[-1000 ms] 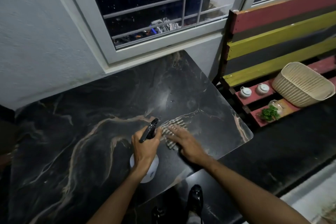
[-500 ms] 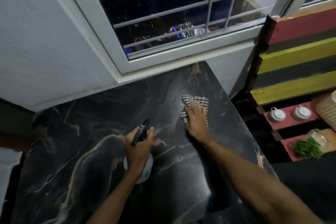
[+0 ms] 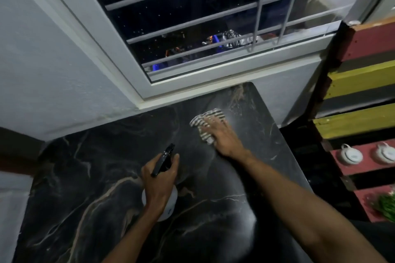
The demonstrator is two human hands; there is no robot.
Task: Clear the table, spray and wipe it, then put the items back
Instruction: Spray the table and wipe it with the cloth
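Observation:
A black marble table [image 3: 89,194] with tan veins fills the lower view, set against the wall under a barred window. My left hand [image 3: 159,181] grips a spray bottle [image 3: 168,203] with a white body and black trigger head, upright over the table's middle. My right hand [image 3: 222,136] presses flat on a striped cloth [image 3: 205,120] near the table's far right corner. Part of the cloth is hidden under my fingers.
A bench of red, yellow and dark slats [image 3: 361,92] stands to the right of the table. On its red slat sit two small white lidded pots [image 3: 350,155] and a green plant [image 3: 386,205]. The window sill [image 3: 213,89] borders the table's far edge.
My right hand has slid the striped cloth from the table's near middle away to the far right corner. My left hand has kept hold of the spray bottle. The view has shifted towards the window.

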